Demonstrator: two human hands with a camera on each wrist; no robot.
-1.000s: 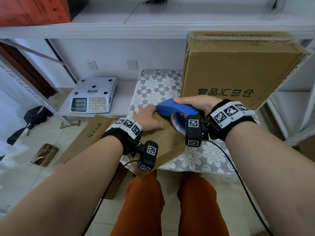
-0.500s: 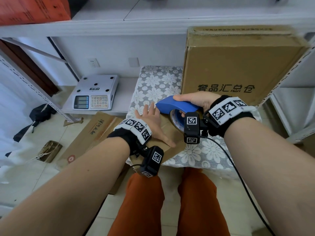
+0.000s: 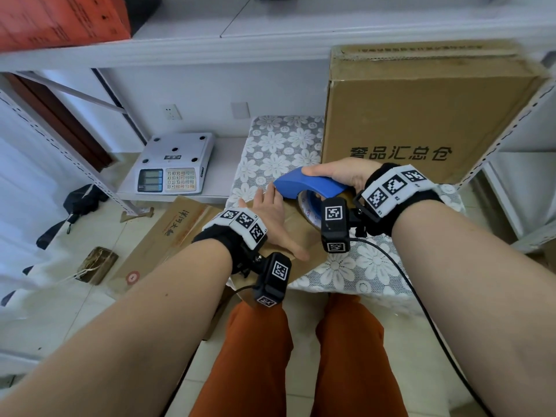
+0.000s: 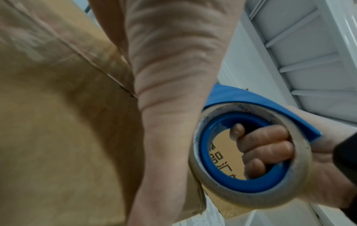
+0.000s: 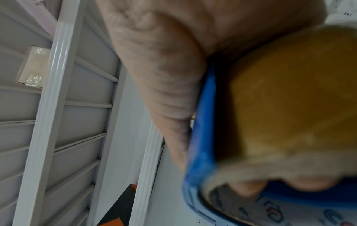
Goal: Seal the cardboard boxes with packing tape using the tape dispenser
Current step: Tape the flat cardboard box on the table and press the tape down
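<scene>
Right hand grips the tape dispenser, nose pointing left over the small box; left hand lies flat, fingers straight, just beside it.

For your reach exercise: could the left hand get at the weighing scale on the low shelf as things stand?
Probably yes. The left hand lies flat and holds nothing on the small cardboard box, and the weighing scale sits uncovered to its left with nothing visible between them.

Wall: was white, with a socket.
Shelving: was white metal.
Floor: was pale tile.
</scene>
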